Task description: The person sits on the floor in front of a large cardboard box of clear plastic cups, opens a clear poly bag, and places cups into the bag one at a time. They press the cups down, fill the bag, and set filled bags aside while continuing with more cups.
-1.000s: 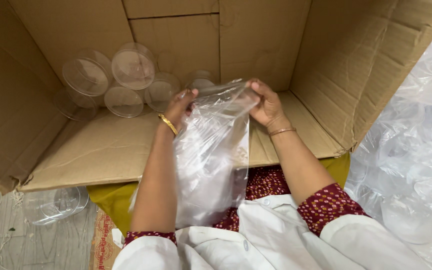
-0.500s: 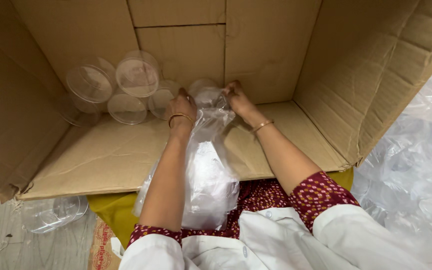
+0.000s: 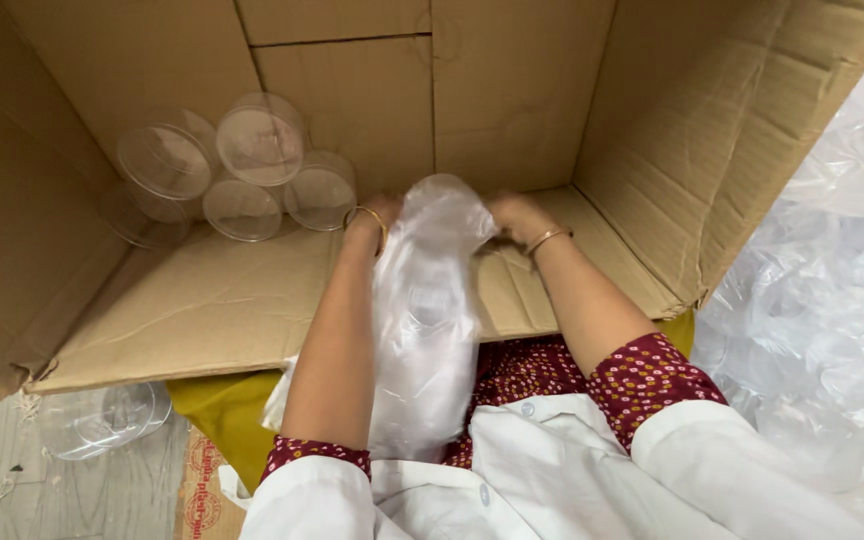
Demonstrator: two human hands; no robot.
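With a few clear plastic containers [image 3: 252, 165] already stacked in the back-left corner of the cardboard box [image 3: 652, 130], your left hand [image 3: 377, 213] and right hand [image 3: 514, 215] both grip the clear plastic bag [image 3: 427, 310] at its top, most of it hanging outside the box.

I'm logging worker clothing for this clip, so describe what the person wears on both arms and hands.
Both hands are bare, no gloves. The left hand has a thin gold bangle at the wrist; the right hand has a slimmer gold bracelet. Each upper arm shows a maroon sleeve with small orange dots, under a white buttoned coat.
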